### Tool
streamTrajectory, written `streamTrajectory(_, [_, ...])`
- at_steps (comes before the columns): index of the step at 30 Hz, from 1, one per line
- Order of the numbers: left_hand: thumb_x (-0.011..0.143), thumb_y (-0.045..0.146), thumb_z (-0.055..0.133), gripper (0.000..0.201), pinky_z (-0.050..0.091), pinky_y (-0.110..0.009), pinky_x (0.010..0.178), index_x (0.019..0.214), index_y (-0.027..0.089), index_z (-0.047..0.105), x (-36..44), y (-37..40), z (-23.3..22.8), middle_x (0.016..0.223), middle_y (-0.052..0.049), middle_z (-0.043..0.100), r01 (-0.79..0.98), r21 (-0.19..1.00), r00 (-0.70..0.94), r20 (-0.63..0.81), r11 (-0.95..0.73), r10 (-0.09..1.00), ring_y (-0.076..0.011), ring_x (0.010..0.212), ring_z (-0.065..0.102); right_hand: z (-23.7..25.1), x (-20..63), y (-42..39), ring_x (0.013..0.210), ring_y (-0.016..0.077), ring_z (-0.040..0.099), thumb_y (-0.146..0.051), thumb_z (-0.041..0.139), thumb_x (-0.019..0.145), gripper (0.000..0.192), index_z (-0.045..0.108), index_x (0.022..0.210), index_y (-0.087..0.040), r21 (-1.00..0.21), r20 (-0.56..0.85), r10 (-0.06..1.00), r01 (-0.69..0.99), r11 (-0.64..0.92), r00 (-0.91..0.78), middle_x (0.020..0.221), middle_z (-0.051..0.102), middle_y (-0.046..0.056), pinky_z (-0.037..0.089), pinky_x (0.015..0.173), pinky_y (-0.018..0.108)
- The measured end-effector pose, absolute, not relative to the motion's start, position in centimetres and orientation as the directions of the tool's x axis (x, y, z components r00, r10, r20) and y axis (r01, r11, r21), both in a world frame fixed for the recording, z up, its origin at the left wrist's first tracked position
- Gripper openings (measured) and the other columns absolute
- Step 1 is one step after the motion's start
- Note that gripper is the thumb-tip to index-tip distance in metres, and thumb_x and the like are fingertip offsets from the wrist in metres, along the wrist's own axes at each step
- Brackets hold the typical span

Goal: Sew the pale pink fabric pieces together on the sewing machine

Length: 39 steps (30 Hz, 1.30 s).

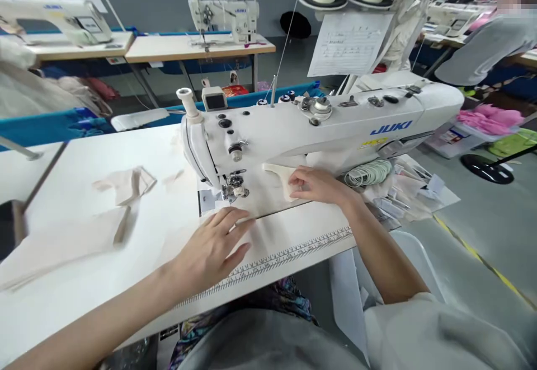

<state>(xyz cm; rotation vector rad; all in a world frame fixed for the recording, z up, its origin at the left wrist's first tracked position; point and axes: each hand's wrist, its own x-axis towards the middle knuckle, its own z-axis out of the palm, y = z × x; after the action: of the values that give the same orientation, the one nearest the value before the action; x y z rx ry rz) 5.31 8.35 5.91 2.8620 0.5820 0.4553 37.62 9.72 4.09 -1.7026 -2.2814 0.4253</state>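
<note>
Landmark: white JUKI sewing machine (319,129) on the white counter (84,280).

Left hand (212,249): flat, palm down, grip released, fingers spread on a pale fabric sheet (268,230) just in front of the machine's needle area (237,185).

Right hand (319,184): under the machine's arm, right of the needle, fingers pressed onto a small cream fabric piece (280,175); not clenched, no clear pinch seen.

Printed ruler strip (289,255) runs along the counter edge in front of the machine.

Loose cream fabric scraps (126,184) lie left of the machine, well apart from both hands.

Coil of pale cord (369,173) sits right of the machine's base.
</note>
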Motion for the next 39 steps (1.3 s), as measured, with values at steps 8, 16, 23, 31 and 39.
streamTrajectory(8, [0.092, 0.023, 0.050, 0.028, 0.049, -0.045, 0.095, 0.116, 0.014, 0.061, 13.1, 9.8, 4.1, 0.113, -0.013, 0.062, 0.378, 0.432, 0.822, 0.251, -0.819, 0.511, -0.0259, 0.106, 0.054, 3.8, 37.7, 10.2, 0.080, 0.0162, 0.063, -0.022, 0.057, 0.086, 0.013, 0.068, 0.079, -0.021, -0.400, 0.112, 0.941, 0.852, 0.338, -0.320, 0.089, 0.067, 0.002, 0.042, 0.069, 0.026])
streamTrajectory(16, [0.089, 0.021, 0.053, 0.028, 0.049, -0.042, 0.094, 0.114, 0.017, 0.065, 16.5, 10.9, 2.6, 0.109, -0.010, 0.063, 0.539, 0.482, 0.719, 0.164, -0.691, 0.676, -0.0253, 0.105, 0.055, 3.1, 38.5, 9.9, 0.080, 0.0168, 0.064, -0.021, 0.054, 0.086, 0.019, 0.072, 0.082, -0.021, -0.442, 0.211, 0.918, 0.805, 0.397, -0.337, 0.091, 0.071, 0.003, 0.043, 0.070, 0.026])
streamTrajectory(23, [0.089, 0.022, 0.054, 0.022, 0.049, -0.035, 0.090, 0.103, 0.017, 0.070, 19.6, 12.0, 2.3, 0.101, -0.007, 0.066, 0.662, 0.549, 0.563, 0.085, -0.510, 0.822, -0.0237, 0.104, 0.058, 2.5, 39.2, 10.3, 0.075, 0.0165, 0.063, -0.023, 0.053, 0.086, 0.020, 0.071, 0.078, -0.021, -0.485, 0.250, 0.909, 0.769, 0.416, -0.335, 0.085, 0.071, 0.003, 0.043, 0.067, 0.026])
streamTrajectory(31, [0.088, 0.027, 0.057, 0.018, 0.048, -0.025, 0.071, 0.088, 0.015, 0.070, 20.9, 13.1, 2.3, 0.088, -0.004, 0.071, 0.696, 0.641, 0.467, -0.063, -0.323, 0.882, -0.0171, 0.082, 0.065, 1.9, 39.3, 10.4, 0.081, 0.0180, 0.065, -0.021, 0.049, 0.086, 0.022, 0.070, 0.086, -0.020, -0.531, 0.253, 0.921, 0.753, 0.388, -0.297, 0.092, 0.072, 0.005, 0.045, 0.068, 0.026])
streamTrajectory(39, [0.089, 0.028, 0.056, 0.020, 0.047, -0.022, 0.069, 0.089, 0.014, 0.070, 20.7, 13.1, 2.9, 0.085, -0.004, 0.072, 0.688, 0.665, 0.465, -0.097, -0.291, 0.880, -0.0152, 0.078, 0.064, 1.6, 39.2, 10.8, 0.075, 0.0182, 0.064, -0.024, 0.049, 0.086, 0.021, 0.069, 0.084, -0.019, -0.536, 0.256, 0.941, 0.777, 0.330, -0.223, 0.086, 0.072, 0.005, 0.045, 0.068, 0.027])
